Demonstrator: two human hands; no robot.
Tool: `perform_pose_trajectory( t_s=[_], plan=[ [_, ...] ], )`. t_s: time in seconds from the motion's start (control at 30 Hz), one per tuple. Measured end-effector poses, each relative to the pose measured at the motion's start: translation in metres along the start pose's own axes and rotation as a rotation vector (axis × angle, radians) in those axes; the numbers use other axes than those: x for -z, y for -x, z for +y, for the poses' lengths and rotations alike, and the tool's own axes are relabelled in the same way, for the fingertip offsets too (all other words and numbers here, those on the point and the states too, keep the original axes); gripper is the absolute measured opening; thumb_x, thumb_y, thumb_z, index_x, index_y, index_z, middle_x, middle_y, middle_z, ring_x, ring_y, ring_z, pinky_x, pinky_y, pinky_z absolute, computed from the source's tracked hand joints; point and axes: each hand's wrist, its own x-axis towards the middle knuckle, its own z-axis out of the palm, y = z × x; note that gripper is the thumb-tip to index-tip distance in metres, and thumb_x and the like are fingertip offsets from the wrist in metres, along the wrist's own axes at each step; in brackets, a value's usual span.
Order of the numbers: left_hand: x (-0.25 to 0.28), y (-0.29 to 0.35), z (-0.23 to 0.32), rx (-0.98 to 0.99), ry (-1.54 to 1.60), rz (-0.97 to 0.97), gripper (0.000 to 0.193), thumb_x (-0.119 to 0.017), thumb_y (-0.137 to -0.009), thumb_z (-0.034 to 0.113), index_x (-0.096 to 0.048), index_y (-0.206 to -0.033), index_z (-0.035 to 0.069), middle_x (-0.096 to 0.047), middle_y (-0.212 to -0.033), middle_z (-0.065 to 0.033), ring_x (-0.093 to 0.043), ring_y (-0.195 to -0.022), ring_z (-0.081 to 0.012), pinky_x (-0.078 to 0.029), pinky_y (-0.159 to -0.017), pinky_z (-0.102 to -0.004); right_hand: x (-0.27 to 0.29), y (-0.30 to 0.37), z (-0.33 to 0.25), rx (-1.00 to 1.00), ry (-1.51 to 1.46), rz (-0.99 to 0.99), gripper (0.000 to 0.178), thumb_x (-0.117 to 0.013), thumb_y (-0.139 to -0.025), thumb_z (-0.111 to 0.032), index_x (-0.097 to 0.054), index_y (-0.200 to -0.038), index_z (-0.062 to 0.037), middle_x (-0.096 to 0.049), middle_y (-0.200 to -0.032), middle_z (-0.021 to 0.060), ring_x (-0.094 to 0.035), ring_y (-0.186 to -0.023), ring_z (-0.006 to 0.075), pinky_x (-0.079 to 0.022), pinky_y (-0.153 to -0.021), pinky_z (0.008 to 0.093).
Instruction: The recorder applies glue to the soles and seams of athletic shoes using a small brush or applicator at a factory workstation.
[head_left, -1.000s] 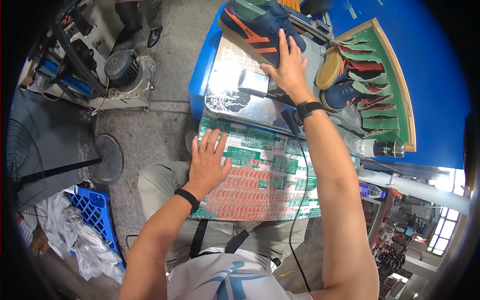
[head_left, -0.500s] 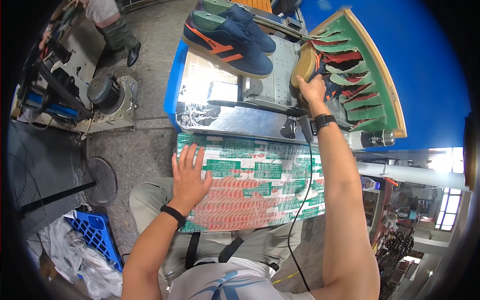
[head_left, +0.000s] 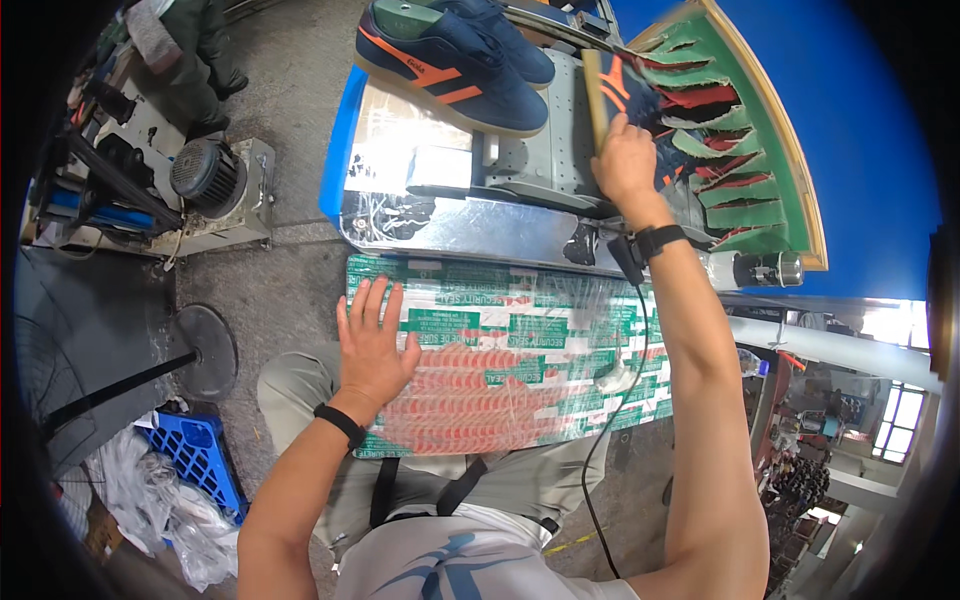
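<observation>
My left hand lies flat, fingers spread, on a board wrapped in green, white and red tape, which rests across my lap. My right hand reaches forward and grips the near end of a navy shoe with orange stripes. That shoe's tan sole faces left, and its right side is against the slit strips of a green and red curtain. To the left, a pair of navy sneakers with orange stripes stands on the machine's bed; a green last fills the nearer one's opening.
A perforated grey plate lies between the sneakers and the curtain. A black cable hangs over the taped board. An electric motor, a round stand base and a blue crate are on the left. Another person stands beyond.
My right hand has turned the shoe, so its sole shows nearly edge-on instead of broadly. My left hand stays flat on the board. The other person at far left has shifted.
</observation>
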Motion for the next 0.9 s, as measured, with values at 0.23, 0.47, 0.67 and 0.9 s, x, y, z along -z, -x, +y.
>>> perform_pose_trajectory(
  t_s=[0.23,0.47,0.67,0.9],
  plan=[
    [0.003,0.001,-0.002,0.002,-0.026,0.001,0.076,-0.072,-0.095,0.023,-0.047,-0.165,0.005,-0.037,-0.175,-0.0199,-0.028,-0.166,-0.043,-0.021,-0.135,-0.0686,0.021,0.008,-0.037,-0.121,-0.72,0.05,0.126,-0.093,-0.085,-0.053,-0.027,-0.17,0.0124,-0.049,-0.158,0.038,-0.051,-0.149,0.0529,-0.047,-0.122,0.0525],
    [0.003,-0.002,0.0,0.018,-0.027,-0.039,0.077,-0.072,-0.095,0.025,-0.047,-0.165,0.006,-0.038,-0.175,-0.0192,-0.03,-0.165,-0.0429,-0.021,-0.135,-0.0683,-0.033,-0.062,-0.036,-0.456,-0.924,-0.26,0.131,-0.099,-0.075,-0.063,-0.038,-0.158,0.0186,-0.065,-0.145,0.0374,-0.07,-0.132,0.0435,-0.056,-0.112,0.0448],
    [0.003,0.006,-0.005,0.032,-0.024,-0.027,0.079,-0.074,-0.094,0.025,-0.047,-0.166,0.008,-0.039,-0.173,-0.0192,-0.031,-0.165,-0.0428,-0.022,-0.134,-0.0698,-0.015,-0.059,-0.044,-0.537,-1.194,-0.243,0.064,-0.099,-0.08,-0.047,-0.083,-0.112,0.0066,-0.084,-0.105,0.0183,-0.082,-0.087,0.0251,-0.064,-0.081,0.0375],
    [-0.001,0.001,-0.005,0.015,0.009,0.002,0.08,-0.074,-0.094,0.024,-0.047,-0.166,0.007,-0.04,-0.172,-0.019,-0.031,-0.164,-0.0425,-0.023,-0.134,-0.0694,0.037,-0.038,0.032,-0.71,-1.978,-0.522,0.055,-0.086,-0.097,-0.05,-0.077,-0.125,-0.0028,-0.084,-0.103,0.0097,-0.081,-0.079,0.0202,-0.066,-0.066,0.0361]
  ],
)
